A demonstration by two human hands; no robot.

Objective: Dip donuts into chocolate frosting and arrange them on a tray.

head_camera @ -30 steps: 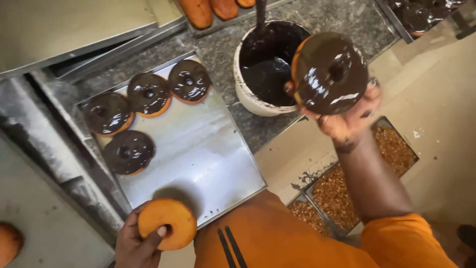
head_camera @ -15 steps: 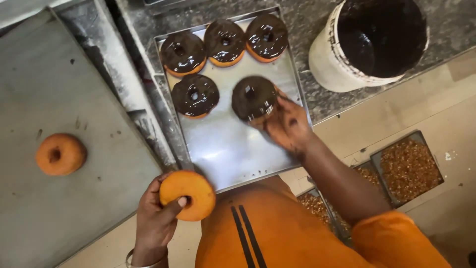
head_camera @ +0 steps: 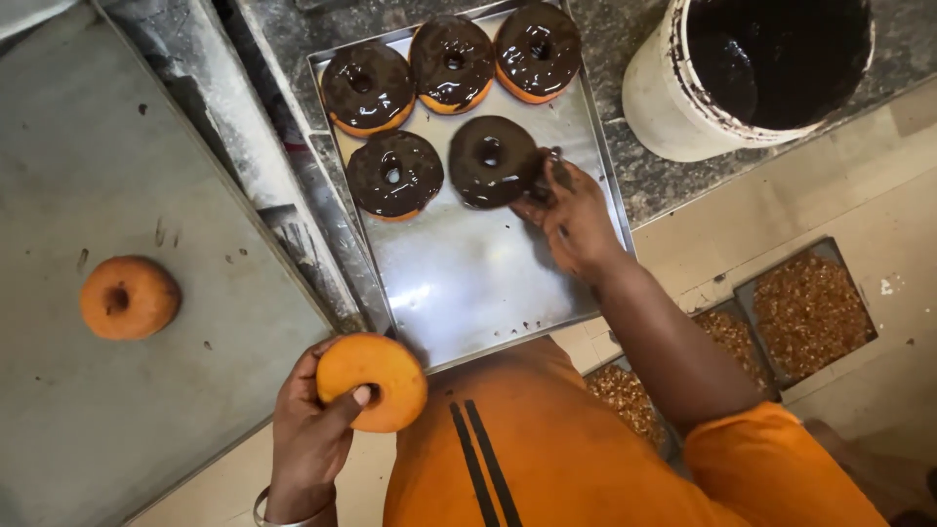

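Fingertips of the right hand [head_camera: 571, 220] touch the right edge of the fifth chocolate-glazed doughnut [head_camera: 491, 161], lying flat on the steel tray [head_camera: 468, 293] beside its neighbour (round, so no long axis). The left hand [head_camera: 312, 429] clasps a plain doughnut [head_camera: 373, 381] nearer the body. Half a second earlier the layout was the same.

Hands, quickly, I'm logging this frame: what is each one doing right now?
Left hand: closed around a plain doughnut.
Right hand: fingers touching the edge of a chocolate-glazed doughnut on the tray; grip cannot be told.
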